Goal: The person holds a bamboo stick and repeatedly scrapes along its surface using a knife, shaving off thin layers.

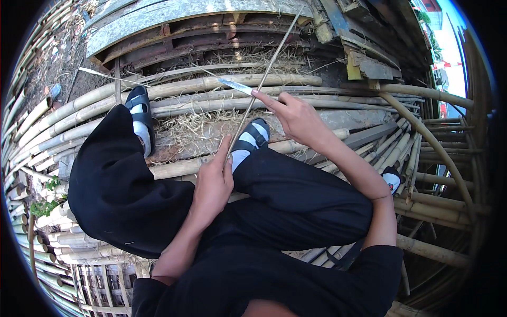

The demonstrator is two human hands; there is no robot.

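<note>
A long thin bamboo strip (272, 62) runs slantwise from my lap up toward the wooden pallet at the far side. My left hand (214, 177) is closed round its lower end, above my bent leg. In my right hand (298, 117) is a knife, its handle mostly hidden by the fingers. The knife blade (235, 85) points to the far left and crosses the strip, close to it or touching. My right index finger lies stretched along the knife near the crossing.
Bamboo poles (222, 83) lie across the ground under my sandalled feet. Pale shavings (195, 127) are scattered among them. A weathered wooden pallet (195, 16) stands beyond, with stacked planks (369, 63) at the far right. More poles (438, 216) form a frame at my right.
</note>
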